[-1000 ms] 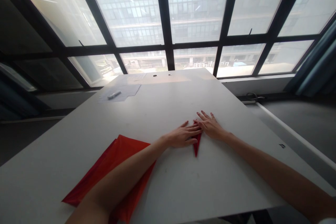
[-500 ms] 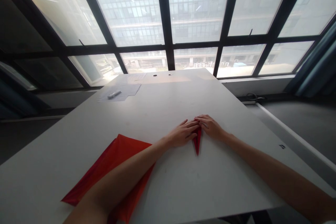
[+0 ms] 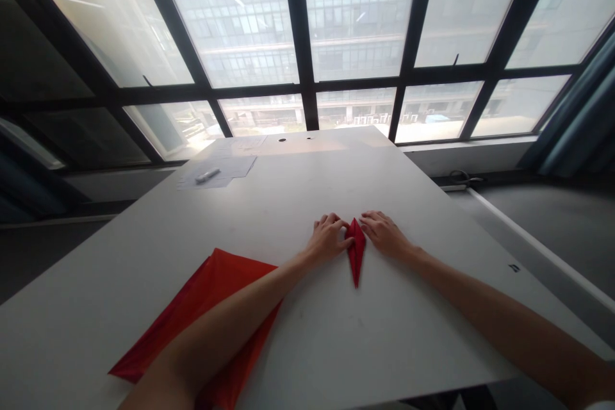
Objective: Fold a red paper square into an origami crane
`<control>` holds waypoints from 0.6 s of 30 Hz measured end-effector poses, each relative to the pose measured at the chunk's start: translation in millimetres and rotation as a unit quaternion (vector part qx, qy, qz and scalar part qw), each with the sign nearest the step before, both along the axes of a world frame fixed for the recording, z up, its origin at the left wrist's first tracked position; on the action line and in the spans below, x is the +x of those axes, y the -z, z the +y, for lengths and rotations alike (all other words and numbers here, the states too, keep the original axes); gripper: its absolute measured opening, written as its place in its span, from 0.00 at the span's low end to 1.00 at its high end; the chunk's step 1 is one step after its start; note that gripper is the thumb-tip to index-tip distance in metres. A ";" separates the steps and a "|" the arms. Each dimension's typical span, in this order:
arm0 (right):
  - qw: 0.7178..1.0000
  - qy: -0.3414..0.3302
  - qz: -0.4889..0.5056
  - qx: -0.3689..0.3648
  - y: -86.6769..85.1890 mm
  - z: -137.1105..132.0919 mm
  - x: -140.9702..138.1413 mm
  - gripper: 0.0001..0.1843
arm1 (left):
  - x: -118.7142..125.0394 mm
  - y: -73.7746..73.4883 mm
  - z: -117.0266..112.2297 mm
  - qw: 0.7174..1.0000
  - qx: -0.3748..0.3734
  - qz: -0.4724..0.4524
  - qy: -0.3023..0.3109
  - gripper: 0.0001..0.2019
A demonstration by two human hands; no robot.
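A narrow kite-shaped piece of folded red paper point(image 3: 356, 256) lies on the white table point(image 3: 317, 333), its long point toward me and a centre crease showing. My left hand point(image 3: 329, 236) is at its left edge, thumb on the paper and index finger by the upper left side, so that edge is between them. The other fingers of that hand are bent. Close to the upper right edge, my right hand point(image 3: 382, 230) rests on the table with its fingers stretched and slightly bent; whether its fingertips touch the paper is hard to tell.
A large orange-red sheet point(image 3: 230, 275) lies at the left, partly under my left forearm. Farther back on the left are white papers point(image 3: 243, 168) with a whitish marker-like object point(image 3: 208, 175) on top. Tall windows stand beyond the table's far edge.
Both hands covered the top of the folded paper before; now they have parted to its two sides. Its upper part is uncovered and shows a wider kite shape. The large sheet stays put.
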State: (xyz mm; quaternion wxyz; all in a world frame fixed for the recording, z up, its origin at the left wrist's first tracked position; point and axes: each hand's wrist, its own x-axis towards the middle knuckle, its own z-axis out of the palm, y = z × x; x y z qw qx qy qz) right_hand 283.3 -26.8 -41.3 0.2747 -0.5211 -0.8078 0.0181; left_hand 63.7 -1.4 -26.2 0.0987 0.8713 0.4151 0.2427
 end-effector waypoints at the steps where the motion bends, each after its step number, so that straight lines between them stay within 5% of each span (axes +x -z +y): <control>1: 1.000 -0.001 0.002 -0.004 0.3 -0.2 -0.2 0.19 | -0.4 0.7 1.4 1.000 -0.007 -0.018 0.009 0.13; 6: 0.999 -0.035 0.039 -0.016 0.8 -2.9 -3.8 0.19 | -2.3 1.9 7.5 0.982 -0.067 -0.152 0.089 0.01; 10: 0.982 -0.033 0.184 -0.029 -8.8 -4.2 -16.1 0.21 | -1.0 -2.0 9.2 0.943 -0.129 -0.292 0.087 0.01; 18: 0.870 -0.060 0.457 -0.176 -31.5 15.5 -45.7 0.26 | 0.1 -3.7 19.7 0.813 -0.242 -0.528 0.050 0.15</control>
